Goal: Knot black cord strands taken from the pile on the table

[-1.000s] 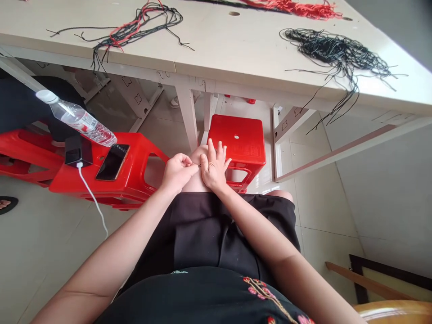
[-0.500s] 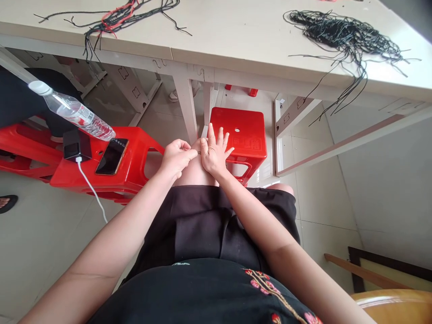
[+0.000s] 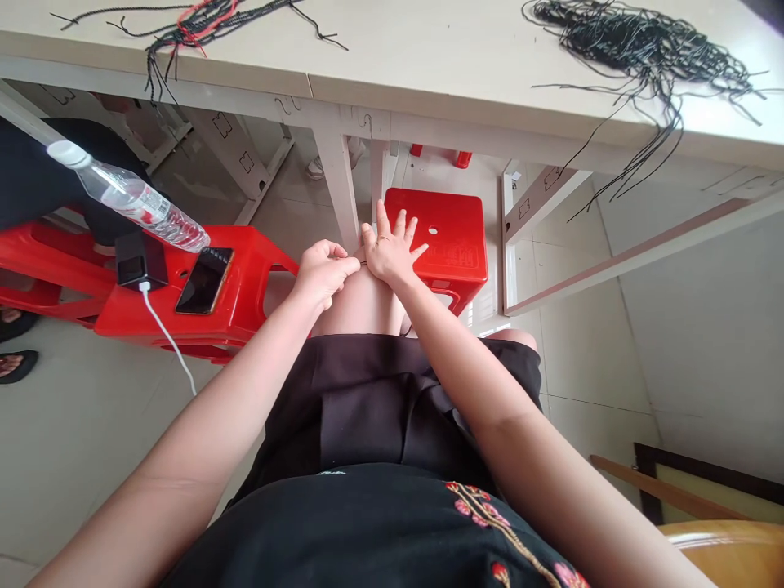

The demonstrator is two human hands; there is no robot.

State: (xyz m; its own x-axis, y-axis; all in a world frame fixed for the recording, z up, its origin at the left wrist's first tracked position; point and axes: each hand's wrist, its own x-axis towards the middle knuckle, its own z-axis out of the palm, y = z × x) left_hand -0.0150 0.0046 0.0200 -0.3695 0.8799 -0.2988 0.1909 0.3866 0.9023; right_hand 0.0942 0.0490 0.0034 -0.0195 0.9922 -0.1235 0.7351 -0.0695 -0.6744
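Note:
My left hand [image 3: 322, 274] pinches the end of a thin black cord [image 3: 363, 263] above my bare knee [image 3: 354, 300]. The cord runs from those fingertips to under the palm of my right hand [image 3: 392, 251]. That right hand lies flat on the knee with its fingers spread, pressing the cord against the skin. A short dark end of cord [image 3: 405, 330] shows below the right wrist, beside the leg. How the cord lies under the palm is hidden.
Black cords [image 3: 637, 49] lie heaped on the white table [image 3: 429, 73], some hanging over its edge. Black and red braided cords [image 3: 208, 28] lie at the left. Red stools [image 3: 438, 237] stand below; one holds a water bottle [image 3: 144, 204], a phone [image 3: 205, 280] and a black charger [image 3: 140, 260].
My right hand has slid slightly forward on the knee, away from my body. A dark cord end now shows below its wrist. My left hand keeps its pinch. The view has shifted a little.

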